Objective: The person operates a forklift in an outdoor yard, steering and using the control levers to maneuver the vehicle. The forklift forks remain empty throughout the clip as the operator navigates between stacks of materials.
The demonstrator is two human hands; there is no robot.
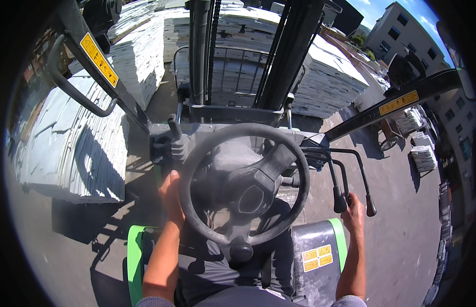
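Note:
In front of me is a black steering wheel [302, 189] with a round knob [241, 251] at its lower rim. My left hand [172, 198] is closed at the wheel's left rim. Its thumb points up along the outside, and the rim hides most of the fingers. On the right, several black-knobbed control levers stand side by side. My right hand [354, 211] is wrapped round the middle lever [344, 176], covering its knob. The left lever knob [340, 199] and the right lever knob [371, 205] stand free on either side of it.
A forklift mast [199, 56] and load guard [238, 66] rise ahead. White stacked slabs stand at left [69, 138], with another stack [330, 77] beyond the mast. A grab handle [69, 84] is on the left post. A cart [389, 135] stands on the pavement at right, near a building.

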